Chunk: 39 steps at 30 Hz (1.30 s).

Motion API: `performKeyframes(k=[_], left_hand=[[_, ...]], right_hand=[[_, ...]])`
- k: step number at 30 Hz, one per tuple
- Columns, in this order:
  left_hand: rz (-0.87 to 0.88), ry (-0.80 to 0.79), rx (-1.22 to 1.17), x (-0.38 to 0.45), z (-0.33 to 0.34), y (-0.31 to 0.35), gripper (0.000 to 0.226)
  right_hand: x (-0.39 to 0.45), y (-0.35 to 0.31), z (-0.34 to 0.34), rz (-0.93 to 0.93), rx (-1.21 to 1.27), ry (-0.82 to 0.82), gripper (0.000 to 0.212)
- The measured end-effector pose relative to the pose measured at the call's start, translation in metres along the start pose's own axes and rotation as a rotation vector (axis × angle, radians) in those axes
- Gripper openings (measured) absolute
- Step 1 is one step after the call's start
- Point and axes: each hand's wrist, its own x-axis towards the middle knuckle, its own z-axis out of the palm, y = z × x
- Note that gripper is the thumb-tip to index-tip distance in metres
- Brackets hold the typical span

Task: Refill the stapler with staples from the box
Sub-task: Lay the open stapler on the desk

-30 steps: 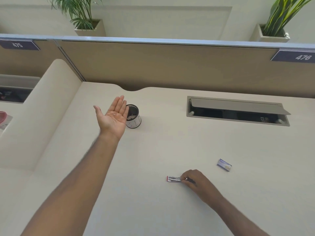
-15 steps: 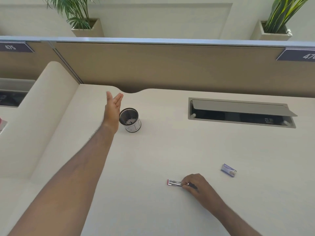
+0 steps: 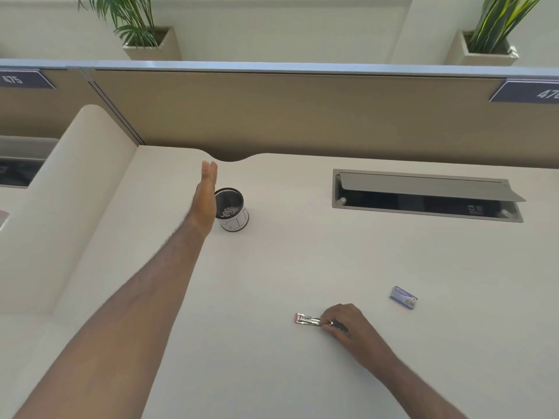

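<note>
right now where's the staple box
In the head view the staple box lies on the desk at lower right, just right of the right hand holding the stapler, untouched.

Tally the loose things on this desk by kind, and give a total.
Stapler: 1
Staple box: 1
Mesh cup: 1
Total: 3

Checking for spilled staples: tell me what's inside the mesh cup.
The mesh cup holds small pale bits at the bottom; the left hand covers its near-left side.
</note>
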Motion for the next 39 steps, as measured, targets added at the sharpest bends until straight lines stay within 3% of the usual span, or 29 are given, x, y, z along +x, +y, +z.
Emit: performKeyframes(k=[4,9,13,18,22,29,34,36,39], left_hand=[[0.08,0.029,-0.02,-0.013,0.008,-0.005,0.078],[0.277,0.118,0.255,-0.054,0.03,-0.022,0.069],[0.415,0.008,0.379,-0.096,0.051,-0.061,0.073],[0.31,-0.21,0.505,-0.154,0.071,-0.127,0.068],[0.233,-0.265,0.602,-0.196,0.081,-0.169,0.065],[0.381,-0.384,0.751,-0.237,0.086,-0.2,0.032],[0.399,-0.336,0.772,-0.26,0.098,-0.207,0.024],[0.393,-0.306,0.781,-0.265,0.102,-0.209,0.024],[0.358,-0.301,0.801,-0.268,0.106,-0.206,0.024]], right_hand=[[0.003,-0.001,-0.001,-0.018,-0.018,0.0,0.009],[-0.001,-0.003,-0.002,-0.012,-0.01,0.001,0.011],[-0.011,-0.002,-0.002,0.035,0.007,-0.006,0.013],[-0.023,-0.005,-0.002,0.056,0.01,-0.004,0.015],[-0.031,-0.007,-0.004,0.052,0.016,0.0,0.014],[-0.051,-0.014,-0.001,0.072,-0.001,-0.006,0.014],[-0.07,-0.014,0.0,0.072,-0.002,-0.017,0.013],[-0.077,-0.014,0.0,0.084,0.04,-0.013,0.022],[-0.086,-0.013,-0.012,0.163,0.202,0.101,0.031]])
